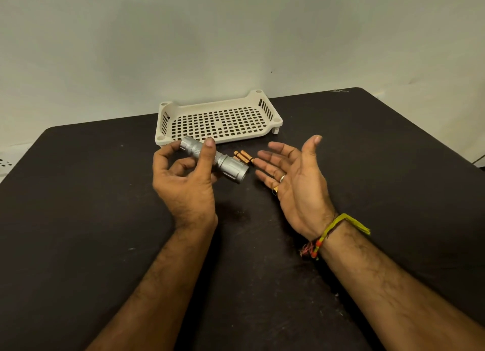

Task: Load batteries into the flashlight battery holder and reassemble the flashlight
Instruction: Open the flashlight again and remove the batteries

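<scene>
Head view: your left hand pinches the ribbed silver metal flashlight above the black table; your right hand lies spread, empty, beside the orange batteries. You're likely at the start: unscrew it next.

Table layout: tray, flashlight, batteries

Tray is sitting at twelve o'clock on the table; flashlight is lying before it, batteries resting just at the flashlight's two o'clock.
</scene>
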